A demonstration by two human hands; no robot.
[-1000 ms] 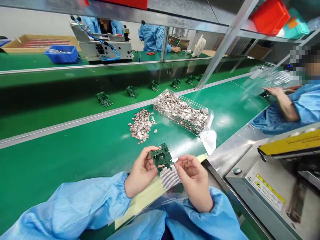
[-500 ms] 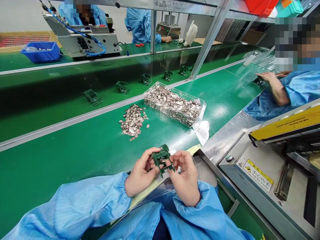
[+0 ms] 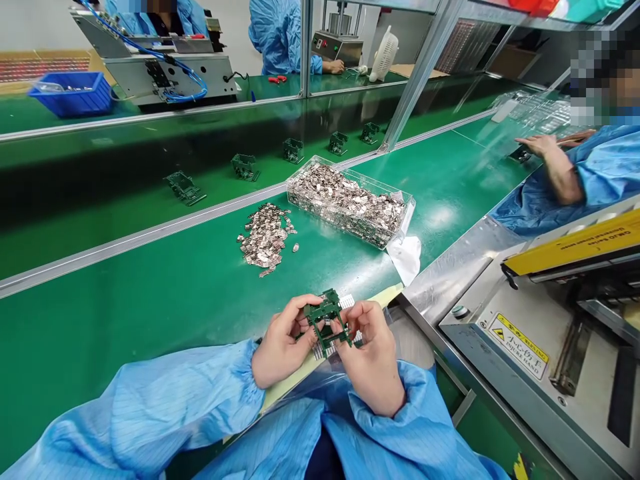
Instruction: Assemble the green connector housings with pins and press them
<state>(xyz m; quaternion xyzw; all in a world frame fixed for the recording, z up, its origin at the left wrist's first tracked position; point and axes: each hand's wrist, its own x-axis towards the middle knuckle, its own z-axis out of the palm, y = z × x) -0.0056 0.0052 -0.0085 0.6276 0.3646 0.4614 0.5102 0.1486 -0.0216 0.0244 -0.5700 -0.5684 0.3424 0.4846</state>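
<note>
Between my two hands is a green circuit board frame [image 3: 327, 313] with cut-out openings, held just above the table's front edge. My left hand [image 3: 285, 343] grips its left side, fingers and thumb closed on it. On the other side my right hand [image 3: 370, 350] pinches the lower right part; whether a small piece is also in those fingers I cannot make out. Beneath the board lies a white gridded tray or sheet [image 3: 346, 302], mostly hidden. Ahead of my hands a loose pile of small silvery metal pieces [image 3: 265, 240] rests on the green table.
A clear plastic box [image 3: 406, 223] full of similar pieces stands behind the pile, with white tissue [image 3: 406, 259] at its corner. Several green boards [image 3: 184, 188] stand on the conveyor strip. A machine [image 3: 505, 320] borders my right. A co-worker's hand [image 3: 543, 145] works further right.
The camera view has shifted slightly. Both hands keep the circuit board frame in nearly the same place, with it turned a little.
</note>
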